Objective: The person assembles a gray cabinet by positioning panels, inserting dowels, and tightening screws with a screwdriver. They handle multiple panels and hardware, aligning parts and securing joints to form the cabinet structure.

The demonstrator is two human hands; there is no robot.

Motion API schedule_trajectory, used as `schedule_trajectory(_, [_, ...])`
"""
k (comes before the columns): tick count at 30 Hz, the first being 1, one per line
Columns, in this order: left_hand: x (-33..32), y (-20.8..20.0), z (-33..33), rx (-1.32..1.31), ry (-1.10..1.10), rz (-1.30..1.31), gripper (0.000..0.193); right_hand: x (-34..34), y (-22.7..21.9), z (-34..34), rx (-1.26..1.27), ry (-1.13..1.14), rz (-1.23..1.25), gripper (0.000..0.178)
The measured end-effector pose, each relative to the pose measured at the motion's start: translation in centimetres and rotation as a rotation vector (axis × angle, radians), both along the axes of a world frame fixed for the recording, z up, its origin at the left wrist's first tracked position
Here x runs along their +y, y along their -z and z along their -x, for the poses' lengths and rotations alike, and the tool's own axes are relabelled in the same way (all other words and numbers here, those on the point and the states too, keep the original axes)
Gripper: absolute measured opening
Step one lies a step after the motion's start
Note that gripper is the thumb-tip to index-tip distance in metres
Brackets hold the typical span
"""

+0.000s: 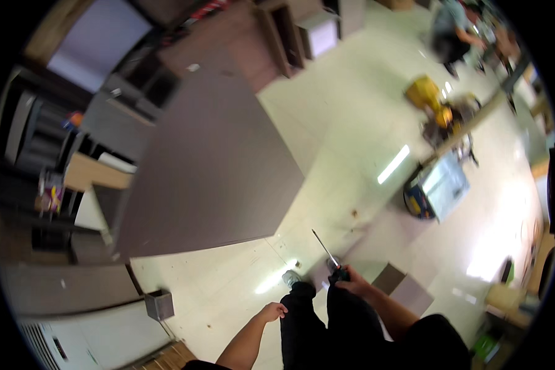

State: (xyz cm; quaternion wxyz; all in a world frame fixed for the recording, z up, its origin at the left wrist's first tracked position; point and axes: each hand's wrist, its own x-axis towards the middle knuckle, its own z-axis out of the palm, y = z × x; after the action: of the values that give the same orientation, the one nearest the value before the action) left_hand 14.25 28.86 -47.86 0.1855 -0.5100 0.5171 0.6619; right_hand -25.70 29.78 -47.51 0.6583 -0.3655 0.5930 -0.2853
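Note:
My right hand (353, 282) is wrapped round the dark handle of a screwdriver (324, 246), whose long thin metal shaft points up and to the left over the floor. Loosely curled beside my left thigh, my left hand (273, 311) shows nothing in its fingers. A large brown panel-topped table (213, 166) stands ahead and to the left, apart from both hands. Close to my right forearm, a small brown box-like piece (407, 293) rests on the floor.
A dark blue container with a pale lid (441, 185) sits on the shiny tiled floor at right. Beyond it lie yellow bags (424, 92), and a person (453, 34) crouches at far right. At lower left are a white appliance (92, 342) and a small grey bin (159, 304).

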Motion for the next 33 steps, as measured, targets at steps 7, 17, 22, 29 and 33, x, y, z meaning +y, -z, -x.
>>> schedule_trajectory(7, [-2.4, -17.3, 1.9, 0.008, -0.197, 0.502, 0.026, -10.1, -18.3, -7.6, -0.075, -0.19, 0.189, 0.017])
schedule_trajectory(17, [-12.0, -38.5, -13.8, 0.448, -0.362, 1.371, 0.022, -24.0, -41.4, -19.5, 0.279, -0.484, 1.076, 0.054])
schedule_trajectory(22, [-23.9, -49.2, -19.0, 0.249, 0.058, 1.787, 0.045, -32.2, -51.7, -23.8, 0.631, -0.864, 1.306, 0.067])
schedule_trajectory(29, [-35.0, -50.1, -17.6, 0.172, 0.789, 1.644, 0.046, -36.1, -53.4, -27.2, 0.736, -1.113, 1.215, 0.059])
schedule_trajectory(33, [-36.9, -49.9, -16.9, 0.237, 0.902, 1.543, 0.039, -36.6, -52.5, -26.8, 0.679, -1.069, 1.215, 0.049])
